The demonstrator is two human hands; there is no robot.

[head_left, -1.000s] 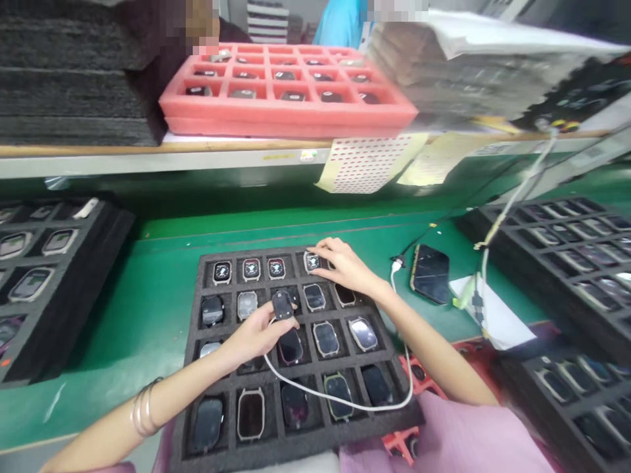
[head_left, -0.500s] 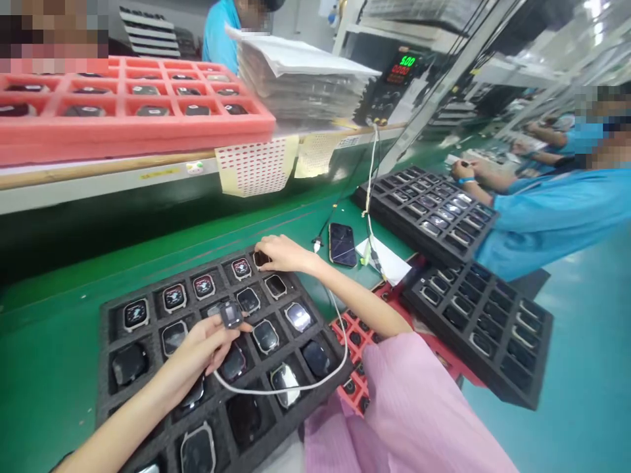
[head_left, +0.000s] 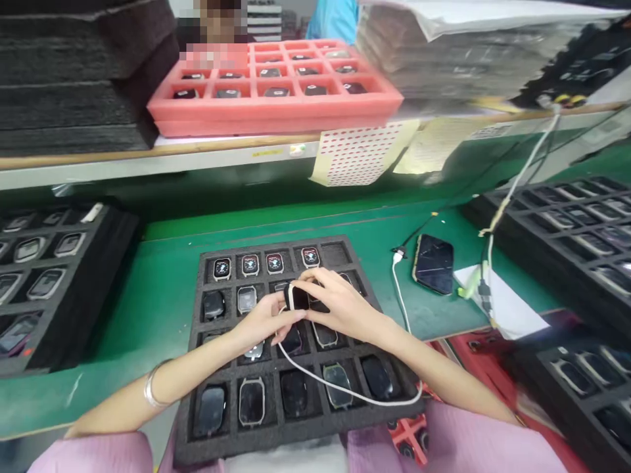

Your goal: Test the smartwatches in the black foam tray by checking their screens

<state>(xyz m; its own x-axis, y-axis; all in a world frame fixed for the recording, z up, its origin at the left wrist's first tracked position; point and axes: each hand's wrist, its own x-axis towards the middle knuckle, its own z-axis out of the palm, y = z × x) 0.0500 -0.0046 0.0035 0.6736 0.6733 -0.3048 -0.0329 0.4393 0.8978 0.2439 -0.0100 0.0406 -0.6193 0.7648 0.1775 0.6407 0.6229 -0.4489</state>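
Over the middle of a dark foam tray, my two hands meet around one smartwatch with a dark screen, held on edge. My right hand grips it from the right, fingers over its top edge. From the left, my left hand is closed at the watch's back side with the white cable coming out below it. The small black charging pad on that cable is mostly hidden by the fingers. Several watches with lit dials, such as one watch, sit in the tray's far row; others are dark.
A phone and white paper lie right of the tray. More watch trays stand at left and right. Above, a shelf edge carries a pink foam tray and stacked black foam.
My right hand has lifted a watch from the far right compartment and brought it to my left hand. The left hand has brought the charging pad against it. The view has swung left.
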